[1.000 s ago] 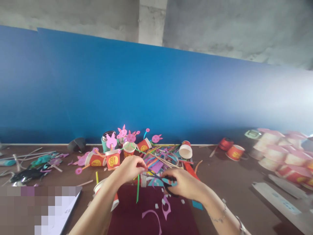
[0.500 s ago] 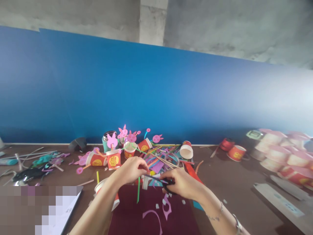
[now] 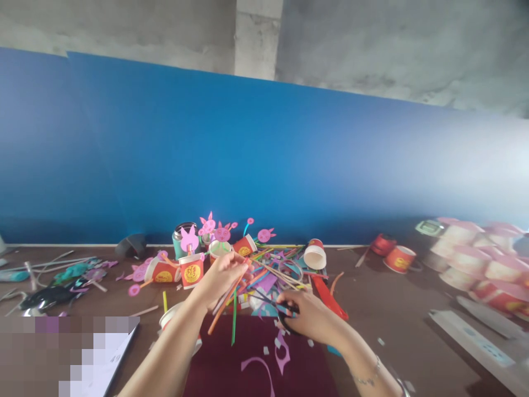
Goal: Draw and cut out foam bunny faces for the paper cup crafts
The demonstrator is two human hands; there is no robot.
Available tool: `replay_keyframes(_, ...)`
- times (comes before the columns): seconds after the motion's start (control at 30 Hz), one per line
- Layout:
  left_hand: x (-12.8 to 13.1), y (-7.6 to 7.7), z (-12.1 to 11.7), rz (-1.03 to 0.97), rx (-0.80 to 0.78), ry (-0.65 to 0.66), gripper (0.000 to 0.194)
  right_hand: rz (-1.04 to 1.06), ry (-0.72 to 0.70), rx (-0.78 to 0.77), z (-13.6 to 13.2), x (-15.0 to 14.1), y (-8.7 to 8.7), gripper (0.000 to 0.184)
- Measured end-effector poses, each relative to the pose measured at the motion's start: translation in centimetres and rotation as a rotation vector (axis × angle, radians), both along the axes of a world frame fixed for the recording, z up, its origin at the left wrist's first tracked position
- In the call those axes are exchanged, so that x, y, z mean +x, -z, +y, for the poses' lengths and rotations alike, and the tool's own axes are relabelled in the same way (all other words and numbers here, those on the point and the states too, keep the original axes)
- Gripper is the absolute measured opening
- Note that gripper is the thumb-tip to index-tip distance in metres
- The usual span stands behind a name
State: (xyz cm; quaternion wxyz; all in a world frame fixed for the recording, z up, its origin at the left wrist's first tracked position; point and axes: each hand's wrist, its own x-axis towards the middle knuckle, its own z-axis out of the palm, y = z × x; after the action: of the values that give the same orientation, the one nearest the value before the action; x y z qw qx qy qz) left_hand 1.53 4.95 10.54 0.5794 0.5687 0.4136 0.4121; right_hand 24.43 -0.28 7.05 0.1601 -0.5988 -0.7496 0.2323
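Observation:
My left hand (image 3: pixel 227 275) is closed in a pinch, fingertips together, above the pile of craft pieces. An orange drinking straw (image 3: pixel 221 315) slants down from its fingers toward the near left. Lower right, my right hand (image 3: pixel 312 317) is wrapped round the black handles of scissors (image 3: pixel 285 314). The blades point left and are parted, with no contact on the straw. A green straw (image 3: pixel 234 322) lies between the hands, over the edge of a dark maroon sheet (image 3: pixel 231 369). Purple paper offcuts (image 3: pixel 282 353) and small white bits rest on that sheet.
Red-and-white paper cups (image 3: pixel 191 271) with pink paper animal faces (image 3: pixel 190 240) stand behind my left hand. Loose straws and strips (image 3: pixel 285 264) are heaped at the back. Stacked cups (image 3: pixel 467 259) are on the right. A blue partition (image 3: pixel 264 154) rises behind the table.
My left hand has moved up and away from the scissors, and the orange straw now shows under it. My right hand has shifted slightly downward, and the scissor blades have opened.

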Motion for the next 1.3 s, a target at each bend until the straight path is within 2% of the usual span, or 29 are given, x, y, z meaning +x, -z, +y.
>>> replay_keyframes(0.13,0.4,-0.7,-1.0,-0.209,-0.203,0.039,0.015,0.142,0.010,-0.066,0.2,0.4,1.1,0.021)
replay_keyframes(0.27,0.9,-0.5,-1.4,-0.291,-0.263,0.091,0.016,0.305,0.084,-0.094,0.9,0.3,2.1,0.025)
replay_keyframes(0.33,1.2,-0.1,-1.5,-0.315,-0.287,0.101,0.016,0.298,0.113,-0.084,1.1,-0.2,2.6,0.028)
replay_keyframes(0.43,1.7,0.7,-1.6,-0.361,-0.331,0.081,0.015,0.096,0.157,-0.002,0.8,-1.2,3.0,0.039)
replay_keyframes(0.53,2.0,1.3,-1.9,-0.402,-0.373,0.049,0.015,-0.115,0.177,0.056,0.2,-2.5,3.2,0.040)
replay_keyframes(0.63,2.0,1.8,-2.3,-0.403,-0.406,0.023,0.013,-0.249,0.170,0.024,-0.1,-3.7,3.0,0.038)
replay_keyframes(0.77,1.8,2.4,-3.2,-0.396,-0.434,-0.009,0.015,-0.388,0.161,-0.069,0.0,-5.1,2.4,0.045)
replay_keyframes(0.9,2.2,4.0,-4.2,-0.386,-0.361,-0.052,0.026,-0.447,0.152,-0.104,0.2,-5.4,1.6,0.041)
replay_keyframes(1.0,3.0,5.7,-4.7,-0.345,-0.177,-0.189,0.036,-0.291,0.120,-0.023,0.5,-5.0,1.4,0.036)
replay_keyframes(1.1,3.6,6.9,-4.9,-0.252,-0.007,-0.332,0.040,0.107,0.137,0.163,0.7,-5.3,1.4,0.032)
replay_keyframes(1.2,3.8,7.1,-4.8,-0.209,0.078,-0.405,0.041,0.430,0.125,0.249,0.5,-6.6,1.2,0.031)
replay_keyframes(1.3,3.8,6.8,-4.8,-0.177,0.139,-0.424,0.039,0.520,0.087,0.268,0.2,-7.8,0.8,0.030)
